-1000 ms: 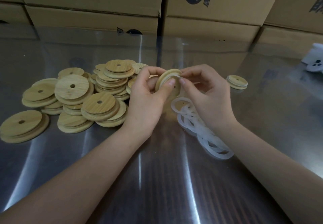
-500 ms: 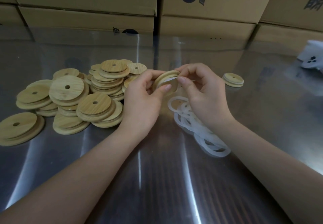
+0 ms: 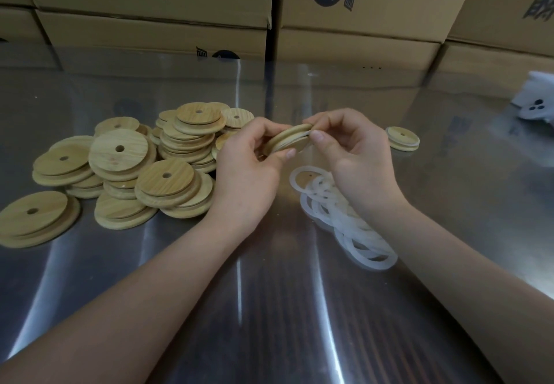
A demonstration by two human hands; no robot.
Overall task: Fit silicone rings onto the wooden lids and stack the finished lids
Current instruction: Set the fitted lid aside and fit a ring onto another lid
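I'm watching both hands working together just above the steel table (image 3: 269, 308), near the middle of my view. The left hand (image 3: 248, 167) is gripping a wooden lid (image 3: 287, 141) between its curled fingers and thumb. It is holding the lid almost edge-on to me, the flat faces tilted and the disc running from 8 o'clock up to 2 o'clock. The right hand (image 3: 356, 155) is pinching the lid's 2 o'clock rim. Its thumb is pressing where a pale silicone ring (image 3: 301, 137) is showing along the edge. I can't tell whether the ring is seated all the way round, since the far side is hiding behind fingers.

I'm judging that the seating is nearly done and the stacking is coming next. That move is turning on one relation: the finished lids (image 3: 402, 138) are sitting at 3 o'clock from the held lid, apart from it and beyond the right hand. So the right hand is the nearer one for carrying it over, and the lid is needing to be laid flat first.

The loose rings (image 3: 344, 212) are lying at 6 o'clock under the right wrist. The heap of bare lids (image 3: 150, 167) is spreading at 9 o'clock, beside the left hand. Cardboard boxes (image 3: 359, 24) are lining the 12 o'clock edge.
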